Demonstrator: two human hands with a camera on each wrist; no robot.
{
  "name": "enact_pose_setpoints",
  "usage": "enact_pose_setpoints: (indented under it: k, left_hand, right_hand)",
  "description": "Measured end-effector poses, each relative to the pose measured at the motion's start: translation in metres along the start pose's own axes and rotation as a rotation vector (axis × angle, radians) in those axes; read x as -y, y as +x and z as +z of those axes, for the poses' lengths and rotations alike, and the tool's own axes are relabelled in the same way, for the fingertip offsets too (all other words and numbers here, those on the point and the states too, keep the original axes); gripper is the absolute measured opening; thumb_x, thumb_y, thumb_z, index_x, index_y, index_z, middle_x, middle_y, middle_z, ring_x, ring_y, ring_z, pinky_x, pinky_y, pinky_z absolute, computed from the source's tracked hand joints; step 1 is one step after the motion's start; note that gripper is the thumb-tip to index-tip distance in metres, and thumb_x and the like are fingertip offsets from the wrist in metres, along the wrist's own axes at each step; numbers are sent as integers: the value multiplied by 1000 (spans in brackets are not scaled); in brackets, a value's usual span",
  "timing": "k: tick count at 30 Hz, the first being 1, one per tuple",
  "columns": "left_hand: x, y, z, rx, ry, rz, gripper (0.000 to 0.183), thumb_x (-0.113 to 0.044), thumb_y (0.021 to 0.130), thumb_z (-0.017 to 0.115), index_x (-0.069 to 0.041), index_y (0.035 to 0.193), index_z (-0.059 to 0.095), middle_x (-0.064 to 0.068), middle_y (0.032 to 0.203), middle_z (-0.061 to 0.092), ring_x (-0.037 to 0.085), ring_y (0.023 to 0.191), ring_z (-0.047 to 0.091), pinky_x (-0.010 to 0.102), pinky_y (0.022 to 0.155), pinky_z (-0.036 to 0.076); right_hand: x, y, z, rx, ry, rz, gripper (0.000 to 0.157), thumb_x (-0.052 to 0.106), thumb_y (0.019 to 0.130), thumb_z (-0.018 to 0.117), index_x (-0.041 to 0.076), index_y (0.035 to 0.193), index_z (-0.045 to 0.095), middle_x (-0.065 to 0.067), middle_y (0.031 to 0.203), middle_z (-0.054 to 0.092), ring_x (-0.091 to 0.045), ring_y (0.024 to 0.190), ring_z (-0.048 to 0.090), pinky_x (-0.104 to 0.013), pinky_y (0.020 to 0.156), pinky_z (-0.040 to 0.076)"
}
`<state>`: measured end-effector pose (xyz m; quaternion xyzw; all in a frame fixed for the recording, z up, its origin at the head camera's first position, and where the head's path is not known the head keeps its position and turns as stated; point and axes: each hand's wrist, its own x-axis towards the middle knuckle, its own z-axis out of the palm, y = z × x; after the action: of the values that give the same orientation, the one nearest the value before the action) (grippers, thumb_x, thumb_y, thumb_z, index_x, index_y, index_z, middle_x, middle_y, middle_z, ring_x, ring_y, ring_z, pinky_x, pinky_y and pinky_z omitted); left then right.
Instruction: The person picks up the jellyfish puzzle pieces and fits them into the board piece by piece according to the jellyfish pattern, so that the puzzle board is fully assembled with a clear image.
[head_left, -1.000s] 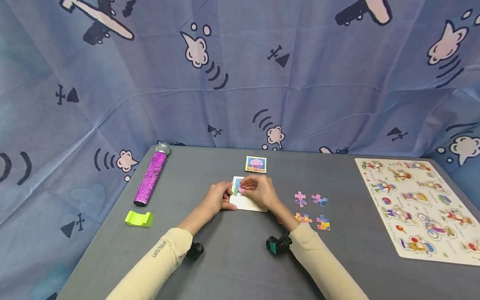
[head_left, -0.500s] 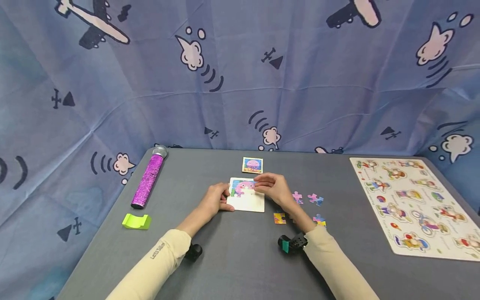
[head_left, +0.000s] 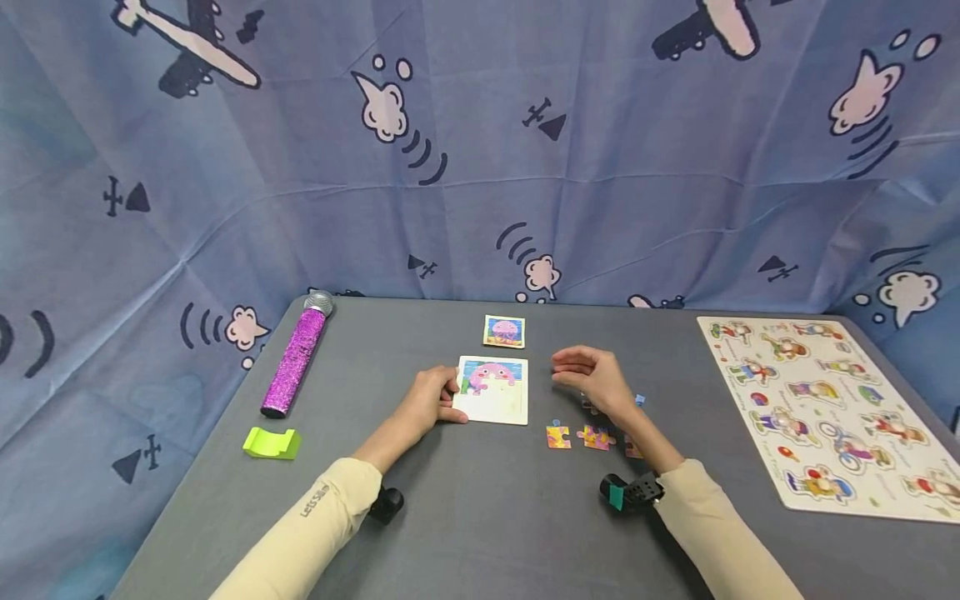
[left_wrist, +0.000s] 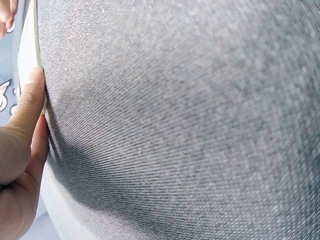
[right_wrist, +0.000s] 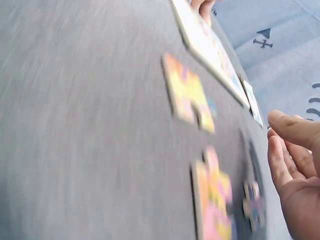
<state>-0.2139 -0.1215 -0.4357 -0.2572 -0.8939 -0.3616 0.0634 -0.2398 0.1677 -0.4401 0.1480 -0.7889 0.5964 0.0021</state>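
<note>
A small white-framed jigsaw tray lies on the grey table, its upper part filled with a pink cartoon animal and its lower part bare. My left hand holds it by the left edge; in the left wrist view the thumb presses against the tray's rim. To the right, my right hand hovers with fingers loosely bent and nothing in them. Below it lie a yellow jigsaw piece and a pink-yellow jigsaw piece. Other pieces are partly hidden by the right hand and wrist.
Behind the tray lies a small picture card with a pink jellyfish-like figure. A sparkly purple microphone and a lime-green stand are at the left. A large wooden picture board takes up the right side. A patterned curtain hangs behind.
My right hand has let go of a piece at the tray's upper right and moved right, over the loose pieces. The left hand has stayed at the tray's left edge.
</note>
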Motion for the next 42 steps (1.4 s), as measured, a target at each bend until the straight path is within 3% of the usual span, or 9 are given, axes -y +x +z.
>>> enact_pose_setpoints:
  k: [9,14,26,35,42]
  left_hand:
    - [-1,1,0,36,-5,-52,44,-11,63,90,3,77,50,12,71,50,16,62,47,20,57,40]
    - [0,1,0,30,10,-40,44,-12,63,90,2,76,50,11,70,49,17,61,48,20,57,40]
    - [0,1,1,28,21,-51,42,-11,63,90,4,78,53,10,71,49,15,61,48,20,56,42]
    - [-2,1,1,44,14,-73,42,-12,63,89,3,79,54,9,72,50,13,62,47,20,57,42]
    - [-1,1,0,34,-2,-68,42,-11,64,89,4,79,54,10,72,50,15,62,48,20,57,41]
  right_hand:
    - [-5,-13,-33,14,-281,-28,25,-5,80,72,-9,104,65,-23,99,68,-31,88,67,-16,72,51]
    - [-6,-19,-47,20,-414,-50,23,-5,78,75,-6,99,67,-18,94,70,-26,82,67,-18,69,51]
    - [-3,-30,-62,125,-547,-45,30,11,73,83,1,99,72,-9,94,71,-18,81,64,-28,70,52]
    - [-5,-30,-61,109,-512,-61,28,6,72,83,0,97,71,-10,92,71,-18,80,66,-25,69,53]
    - [-7,-30,-60,122,-188,14,32,-4,77,76,-9,106,64,-25,102,67,-20,84,69,-22,69,54]
